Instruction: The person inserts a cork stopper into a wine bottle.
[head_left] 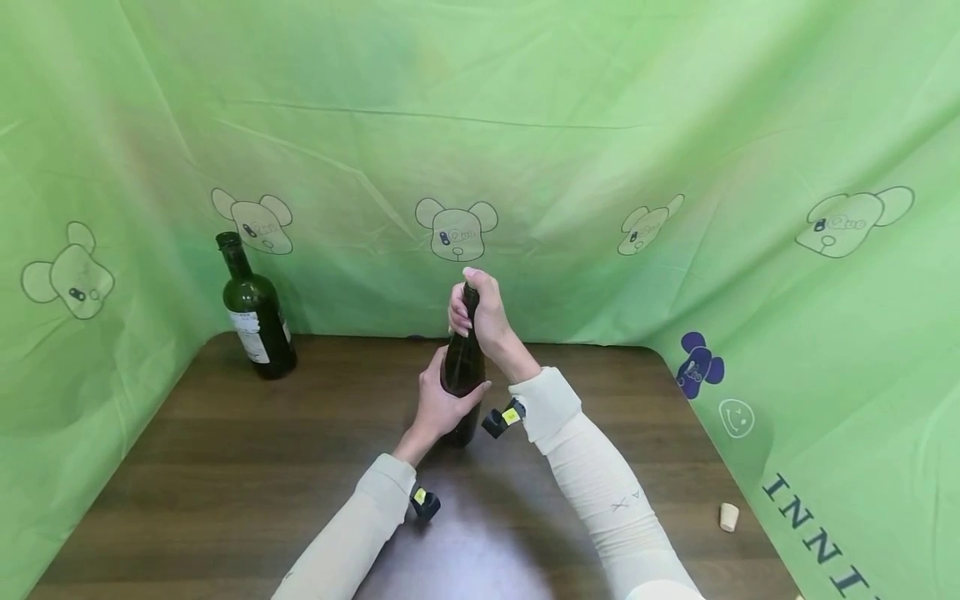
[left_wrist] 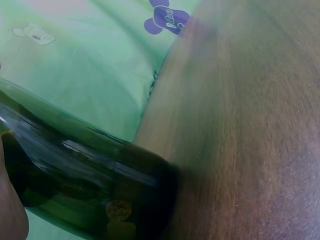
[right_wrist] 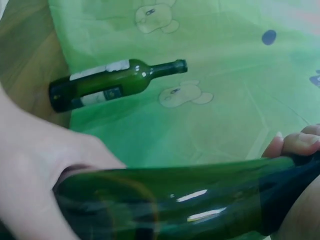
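Note:
A dark green glass wine bottle (head_left: 463, 364) stands near the middle of the table, in front of me. My left hand (head_left: 442, 406) grips its body from the left, the thumb lying across the near side. Higher up, my right hand (head_left: 486, 312) has its fingers curled round the neck, with the thumb at the very top. The mouth of the bottle is hidden by that hand. In the left wrist view the bottle's lower body (left_wrist: 90, 170) is close up, and a small brownish shape shows through the glass near the base.
Another green wine bottle (head_left: 258, 321), with white labels, stands at the back left of the wooden table (head_left: 225, 467). A pale cork stopper (head_left: 728, 517) is near the right edge. Green cloth (head_left: 555, 167) with printed bear heads hangs behind and at both sides.

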